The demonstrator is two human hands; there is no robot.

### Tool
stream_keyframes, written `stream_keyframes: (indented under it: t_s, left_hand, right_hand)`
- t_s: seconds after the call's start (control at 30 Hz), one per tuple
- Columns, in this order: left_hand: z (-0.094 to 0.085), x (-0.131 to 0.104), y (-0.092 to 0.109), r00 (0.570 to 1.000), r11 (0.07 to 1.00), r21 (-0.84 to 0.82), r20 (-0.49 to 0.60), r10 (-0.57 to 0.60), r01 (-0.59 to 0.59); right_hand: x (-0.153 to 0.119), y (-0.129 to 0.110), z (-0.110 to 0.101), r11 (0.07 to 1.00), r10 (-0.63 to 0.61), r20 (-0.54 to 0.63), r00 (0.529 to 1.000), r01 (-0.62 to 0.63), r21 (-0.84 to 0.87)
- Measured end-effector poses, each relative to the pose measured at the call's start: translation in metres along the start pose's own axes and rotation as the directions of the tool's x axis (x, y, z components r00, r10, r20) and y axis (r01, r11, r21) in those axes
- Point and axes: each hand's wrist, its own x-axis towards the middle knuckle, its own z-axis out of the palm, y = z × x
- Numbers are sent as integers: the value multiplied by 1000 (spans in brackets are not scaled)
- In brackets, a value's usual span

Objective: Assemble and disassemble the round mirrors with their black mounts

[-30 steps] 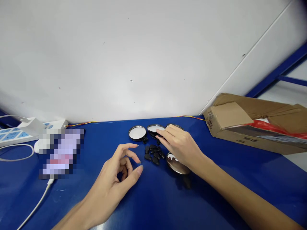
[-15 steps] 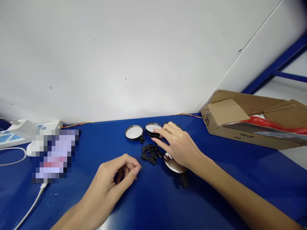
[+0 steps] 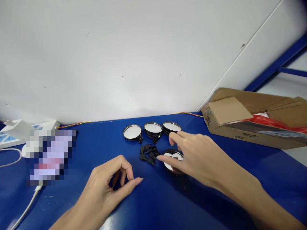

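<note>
And my right hand (image 3: 195, 155) has left the middle mirror (image 3: 153, 127) lying free, fingers parted over the near mirror (image 3: 168, 162), left hand (image 3: 104, 182) loosely curled, empty.

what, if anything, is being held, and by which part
Nothing visibly: the left hand is curled with no object showing; the right hand is open over the nearest round mirror, not gripping it.

Bright, even light turns the round mirrors (image 3: 132, 132) white; pale glare marks the blue worktop (image 3: 148, 204); the phone (image 3: 51, 156) is pixelated.
</note>
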Motion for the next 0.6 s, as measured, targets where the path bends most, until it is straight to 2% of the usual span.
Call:
stream_keyframes:
  t_s: [0.13,0.37,0.5,0.6]
  left_hand:
    - [0,0,-2,1000,1000,23,10,-8,7]
    - [2,-2,-2,1000,999,48,-2,12,-12]
    - [2,-3,2,1000,999,44,2,20,-20]
    - [0,-3,7,1000,1000,17,-4,-1,1]
  right_hand:
    - [-10,-10,-1,996,18,74,997,-11,-92]
    - [-11,-13,5,998,-24,209,978,36,-55]
    - [-12,-9,4,1000,-16,177,984,19,-12]
    - [-12,-6,-2,990,-64,72,995,55,129]
